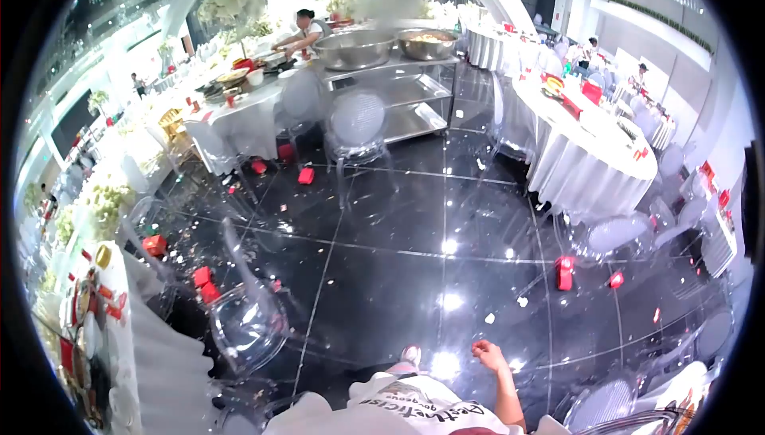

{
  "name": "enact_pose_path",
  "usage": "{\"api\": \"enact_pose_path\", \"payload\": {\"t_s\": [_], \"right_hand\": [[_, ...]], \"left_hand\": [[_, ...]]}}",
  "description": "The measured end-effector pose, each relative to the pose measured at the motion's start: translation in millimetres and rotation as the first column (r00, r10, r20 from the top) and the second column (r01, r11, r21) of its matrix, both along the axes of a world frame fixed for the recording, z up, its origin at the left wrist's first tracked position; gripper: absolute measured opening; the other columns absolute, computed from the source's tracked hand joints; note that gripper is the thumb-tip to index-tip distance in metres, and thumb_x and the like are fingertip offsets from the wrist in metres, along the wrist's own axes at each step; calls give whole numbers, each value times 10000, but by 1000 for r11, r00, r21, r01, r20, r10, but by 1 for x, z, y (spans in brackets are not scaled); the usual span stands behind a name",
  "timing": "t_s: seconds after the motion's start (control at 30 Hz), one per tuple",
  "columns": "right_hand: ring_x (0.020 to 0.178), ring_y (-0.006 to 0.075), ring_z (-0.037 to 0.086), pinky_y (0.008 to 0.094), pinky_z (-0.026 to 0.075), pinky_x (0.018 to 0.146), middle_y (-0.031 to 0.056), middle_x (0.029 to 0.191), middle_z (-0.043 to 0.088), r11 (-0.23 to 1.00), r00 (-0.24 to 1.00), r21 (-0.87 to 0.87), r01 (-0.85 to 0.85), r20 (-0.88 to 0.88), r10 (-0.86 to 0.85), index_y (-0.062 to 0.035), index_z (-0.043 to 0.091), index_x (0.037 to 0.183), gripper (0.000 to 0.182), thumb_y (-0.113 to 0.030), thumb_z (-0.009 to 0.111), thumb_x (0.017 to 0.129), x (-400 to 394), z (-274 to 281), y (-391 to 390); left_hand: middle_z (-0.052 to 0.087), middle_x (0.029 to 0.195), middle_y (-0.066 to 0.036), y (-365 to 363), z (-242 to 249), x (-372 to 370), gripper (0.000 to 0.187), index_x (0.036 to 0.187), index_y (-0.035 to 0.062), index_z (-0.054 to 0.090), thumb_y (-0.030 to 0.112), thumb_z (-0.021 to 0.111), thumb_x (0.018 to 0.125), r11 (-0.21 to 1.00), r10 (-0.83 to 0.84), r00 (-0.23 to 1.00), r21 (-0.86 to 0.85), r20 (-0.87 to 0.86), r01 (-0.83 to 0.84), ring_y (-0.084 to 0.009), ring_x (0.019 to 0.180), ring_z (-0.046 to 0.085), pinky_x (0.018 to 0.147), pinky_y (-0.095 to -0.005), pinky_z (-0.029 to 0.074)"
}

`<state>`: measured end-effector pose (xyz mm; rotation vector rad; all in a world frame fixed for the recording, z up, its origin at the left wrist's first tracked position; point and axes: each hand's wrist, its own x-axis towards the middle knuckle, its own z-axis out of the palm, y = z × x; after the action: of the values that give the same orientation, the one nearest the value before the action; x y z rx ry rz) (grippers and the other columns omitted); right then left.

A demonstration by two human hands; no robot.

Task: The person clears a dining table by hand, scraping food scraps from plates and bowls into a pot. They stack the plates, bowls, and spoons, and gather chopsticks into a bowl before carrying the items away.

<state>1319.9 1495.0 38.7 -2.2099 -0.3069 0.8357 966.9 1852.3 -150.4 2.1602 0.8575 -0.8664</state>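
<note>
The person's right hand (pixel 488 353), fingers loosely bent and slightly apart, hangs above the glossy black tiled floor (pixel 398 291), beside a white T-shirt with dark lettering (pixel 422 395); the left hand is out of view. A small white scrap (pixel 489 319) lies on the floor just beyond the right hand. Farther out, a clear plastic chair (pixel 249 327) stands at left, near small red boxes (pixel 205 284). Beyond, a long table with a white draped cloth (pixel 590 184) stands at right, and a silver metal trolley (pixel 390 94) carries two wide steel bowls (pixel 355 52). Past it, a co-worker (pixel 312 31) leans over a table.
</note>
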Motion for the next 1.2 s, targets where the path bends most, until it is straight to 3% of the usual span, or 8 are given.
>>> {"api": "enact_pose_path", "payload": {"t_s": [0.17,0.23,0.3,0.47,0.67,0.9,1.03,1.2], "right_hand": [[814,116,622,267,493,715,43,863,673,986,991,167,1,135,-24,-27,637,1012,201,-144,579,859,187,7,57],[803,117,619,275,499,745,47,850,667,977,994,207,48,82,-66,-19,629,1007,176,-103,566,866,252,11,80],[801,126,627,279,500,754,58,853,669,975,995,213,71,59,-85,-14,624,1001,166,-92,566,866,320,4,98],[804,146,644,283,495,752,80,859,677,980,989,172,99,91,-116,-18,623,980,159,-104,565,861,518,-32,151],[819,115,603,329,516,641,10,851,624,877,957,388,283,-170,-233,-92,606,1000,166,-136,521,864,782,-26,259],[906,205,604,442,465,855,90,944,640,96,396,405,909,-913,98,-32,630,971,186,-148,593,830,1062,18,446],[988,242,548,494,434,925,104,1036,587,-152,321,295,943,-926,197,-32,634,978,211,-161,617,811,1192,33,532],[1134,270,405,545,393,948,82,1200,443,-416,344,263,871,-930,132,-75,628,1016,251,-184,626,790,1344,49,612]], "left_hand": [[662,961,-165,108,-20,267,347,988,59,656,346,513,855,947,-275,951,213,143,242,-359,949,608,818,-456,483],[668,949,-157,155,-13,413,341,976,58,661,340,513,853,934,-284,834,334,473,128,-353,943,614,817,-452,486],[634,925,-189,179,42,557,260,940,46,651,272,612,817,979,69,587,59,807,-196,-362,906,598,815,-427,486],[626,874,-171,235,103,783,250,910,46,638,270,596,809,982,167,620,-70,767,-177,-322,833,599,722,-414,488],[617,814,-150,300,31,817,239,874,45,621,268,577,800,981,196,920,-55,339,-188,-273,746,600,610,-399,490],[637,825,-172,370,25,887,179,842,74,643,221,557,790,943,328,941,-35,-88,-332,-314,772,624,651,-440,499],[656,850,-195,473,-8,1030,154,826,97,665,184,546,784,909,-356,923,285,145,306,-360,816,643,713,-477,507],[632,791,-183,625,23,1362,149,752,70,623,172,525,800,771,-620,699,439,356,461,-356,761,619,687,-463,498]]}}
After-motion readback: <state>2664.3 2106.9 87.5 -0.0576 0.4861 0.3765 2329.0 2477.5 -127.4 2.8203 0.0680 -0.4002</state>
